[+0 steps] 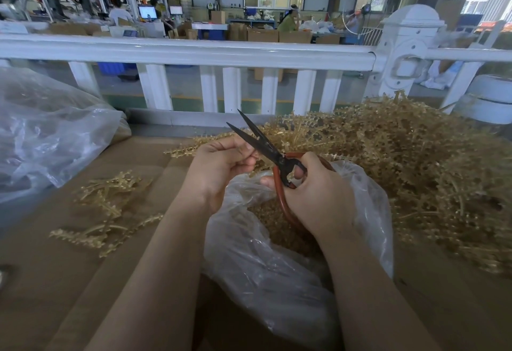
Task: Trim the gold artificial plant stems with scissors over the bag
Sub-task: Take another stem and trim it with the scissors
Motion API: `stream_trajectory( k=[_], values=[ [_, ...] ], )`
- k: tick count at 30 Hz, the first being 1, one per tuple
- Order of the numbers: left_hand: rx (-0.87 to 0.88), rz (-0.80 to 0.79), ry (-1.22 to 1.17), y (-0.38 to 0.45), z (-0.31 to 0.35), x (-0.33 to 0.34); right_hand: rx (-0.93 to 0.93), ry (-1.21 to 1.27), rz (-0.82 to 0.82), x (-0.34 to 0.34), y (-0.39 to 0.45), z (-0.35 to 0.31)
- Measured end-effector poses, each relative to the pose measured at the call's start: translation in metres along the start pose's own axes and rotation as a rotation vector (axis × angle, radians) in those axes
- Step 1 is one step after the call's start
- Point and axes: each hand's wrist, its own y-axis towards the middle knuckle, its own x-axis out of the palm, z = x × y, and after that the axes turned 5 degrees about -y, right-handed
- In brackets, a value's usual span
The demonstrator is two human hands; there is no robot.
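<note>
Left hand (221, 165) pinching gold stem (256, 165), right hand (318, 192) gripping scissors (266, 146), blades apart over bag (277, 267). Few trimmed pieces (108, 209) on tabletop (41, 281), huge untrimmed pile (415, 162) left, so early days probably.

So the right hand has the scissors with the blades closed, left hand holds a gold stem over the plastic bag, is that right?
Not quite: in the head view the blades of the scissors are open, not closed. The rest stands: the right hand grips their red handles, and the left hand holds a gold stem over the plastic bag.
</note>
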Motion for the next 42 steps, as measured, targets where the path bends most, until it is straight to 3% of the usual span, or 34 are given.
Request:
stream_trajectory(
  k=[7, 19, 31, 42],
  values=[
    [0.008, -0.015, 0.015, -0.001, 0.002, 0.002, 0.002, 0.062, 0.038, -0.002, -0.003, -0.003],
    [0.215, 0.105, 0.133, -0.003, 0.002, 0.006, -0.016, 0.07, 0.056, -0.001, -0.003, -0.002],
    [0.237, 0.041, 0.263, -0.003, -0.001, 0.009, -0.009, 0.112, 0.068, -0.002, -0.003, -0.002],
    [0.144, 0.036, 0.153, -0.001, -0.002, 0.011, 0.027, 0.136, 0.031, 0.002, -0.001, 0.0]
  ],
)
